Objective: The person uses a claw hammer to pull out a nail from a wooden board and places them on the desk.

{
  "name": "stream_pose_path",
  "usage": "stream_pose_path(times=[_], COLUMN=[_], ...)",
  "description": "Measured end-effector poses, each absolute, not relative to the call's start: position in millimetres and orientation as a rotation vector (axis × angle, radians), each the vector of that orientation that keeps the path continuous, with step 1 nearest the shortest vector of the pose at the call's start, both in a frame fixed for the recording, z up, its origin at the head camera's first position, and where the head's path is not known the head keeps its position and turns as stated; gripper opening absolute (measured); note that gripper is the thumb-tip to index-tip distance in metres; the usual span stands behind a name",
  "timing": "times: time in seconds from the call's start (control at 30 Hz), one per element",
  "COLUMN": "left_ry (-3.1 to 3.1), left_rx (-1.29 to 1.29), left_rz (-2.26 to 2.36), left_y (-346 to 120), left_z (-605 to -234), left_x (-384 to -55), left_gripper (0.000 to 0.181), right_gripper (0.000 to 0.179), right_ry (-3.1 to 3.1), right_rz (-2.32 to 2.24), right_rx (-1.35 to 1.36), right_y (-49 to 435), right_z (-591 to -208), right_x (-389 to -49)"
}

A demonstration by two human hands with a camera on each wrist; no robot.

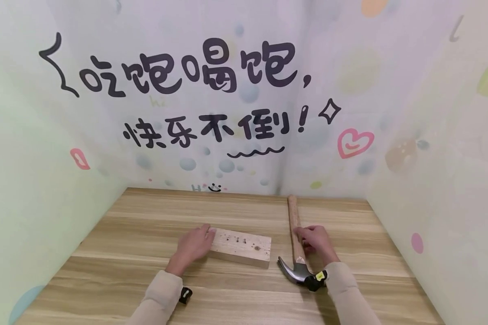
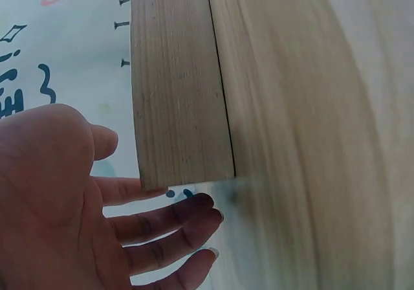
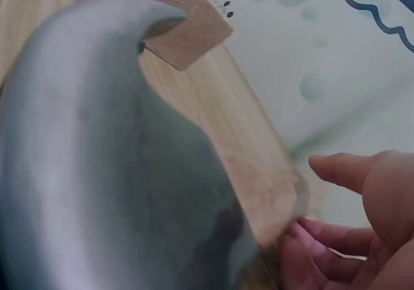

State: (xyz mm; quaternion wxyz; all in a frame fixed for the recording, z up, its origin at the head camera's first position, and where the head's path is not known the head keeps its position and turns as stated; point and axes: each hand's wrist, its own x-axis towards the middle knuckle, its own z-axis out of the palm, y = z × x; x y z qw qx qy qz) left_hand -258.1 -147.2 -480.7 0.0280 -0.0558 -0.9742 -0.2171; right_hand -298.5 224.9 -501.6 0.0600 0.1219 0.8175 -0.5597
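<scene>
My left hand (image 1: 194, 244) is at the left end of a pale rectangular wooden block (image 1: 237, 250); in the left wrist view its fingers are loosely extended, with the index finger at the block's end and the thumb apart. Several nails (image 2: 121, 25) stick up from the block's top face. To the right lies a claw hammer (image 1: 294, 219) with a wooden handle, its metal head (image 3: 84, 141) toward me. My right hand (image 1: 318, 240) has its fingertips against the handle, while the thumb (image 3: 339, 170) stands away from it in the right wrist view.
Both things lie on a wood-grain tabletop (image 1: 105, 271). A pale printed wall hanging (image 1: 166, 167) with dark lettering closes the far side, and pale walls stand left and right. A dark wrist device (image 1: 185, 295) shows by the left sleeve.
</scene>
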Motion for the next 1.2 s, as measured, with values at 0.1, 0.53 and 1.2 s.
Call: stream_pose_path(times=[0.1, 0.53, 1.2], left_ry=[-3.013, -3.055, -3.04], left_rx=[-0.142, -0.041, 0.002], left_rz=[-0.688, -0.7, -0.815], left_y=[-143.7, -134.4, -130.5], left_z=[-481.3, -488.1, -488.8], left_x=[-258.2, -262.7, -266.9], left_gripper=[0.05, 0.063, 0.058], right_gripper=[0.034, 0.033, 0.027], right_ry=[2.541, 2.614, 2.215], right_rz=[-1.648, -1.57, -1.92], right_rx=[0.413, 0.493, 0.232], right_y=[220.3, 213.0, 243.4], right_z=[-501.9, -503.3, -495.4], right_x=[-298.7, -302.2, -305.4])
